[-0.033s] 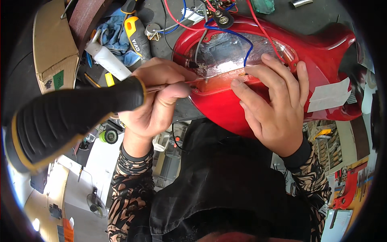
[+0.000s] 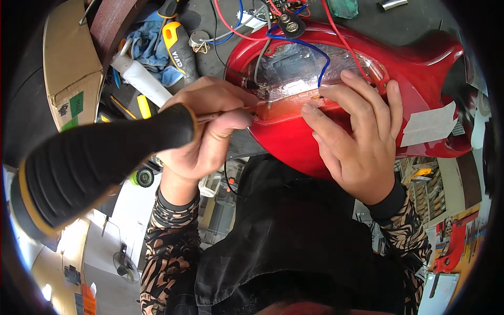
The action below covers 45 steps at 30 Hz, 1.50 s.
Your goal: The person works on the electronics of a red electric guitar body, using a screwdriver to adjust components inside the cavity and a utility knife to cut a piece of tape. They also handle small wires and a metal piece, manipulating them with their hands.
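Observation:
My left hand point(image 2: 205, 128) grips a screwdriver point(image 2: 92, 168) with a black and yellow handle; its thin shaft points into the edge of the foil-lined cavity point(image 2: 291, 65) in a glossy red guitar body point(image 2: 283, 147), where the tip is hard to make out. My right hand point(image 2: 362, 147) lies open on the body, curved fingertips along the cavity's lower rim. A blue wire point(image 2: 324, 65) ends beside its fingers, and a red wire point(image 2: 344, 42) runs into the cavity. A pale tape patch point(image 2: 425, 123) sits on the body's right part.
Above the body lie loose electronics point(image 2: 289, 23) with tangled wires. At the left are a cardboard box point(image 2: 71, 52), white bottle point(image 2: 139, 79), blue rag point(image 2: 147, 47) and yellow-grey tool point(image 2: 176, 44). A green round object point(image 2: 144, 177) sits lower left. Parts trays point(image 2: 430, 194) are at the right.
The screwdriver's handle has shifted a little rightward and down, along with a slight movement of my left hand. My right hand and the guitar body look unchanged.

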{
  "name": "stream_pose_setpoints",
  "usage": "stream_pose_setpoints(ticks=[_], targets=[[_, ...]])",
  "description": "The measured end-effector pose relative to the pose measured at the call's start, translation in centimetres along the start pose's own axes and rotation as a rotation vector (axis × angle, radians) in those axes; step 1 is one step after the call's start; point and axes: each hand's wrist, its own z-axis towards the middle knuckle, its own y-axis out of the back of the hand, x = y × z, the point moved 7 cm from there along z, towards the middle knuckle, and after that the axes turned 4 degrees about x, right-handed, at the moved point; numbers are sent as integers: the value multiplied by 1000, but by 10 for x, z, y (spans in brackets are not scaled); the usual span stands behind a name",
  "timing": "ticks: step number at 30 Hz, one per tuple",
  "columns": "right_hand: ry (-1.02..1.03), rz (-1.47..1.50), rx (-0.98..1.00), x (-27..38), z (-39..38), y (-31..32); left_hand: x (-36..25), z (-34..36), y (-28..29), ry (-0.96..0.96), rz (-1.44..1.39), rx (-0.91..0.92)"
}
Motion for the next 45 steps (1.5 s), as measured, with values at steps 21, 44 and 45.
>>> stream_pose_setpoints(ticks=[21,44,45], targets=[[-14,18,0,0,1,1,2,1,-2,56,-107,-36],[-10,58,-93,-5,-5,9,-22,37,-23,95,443,291],[-8,58,-99,-7,-8,8,-21,37,-27,97,470,302]])
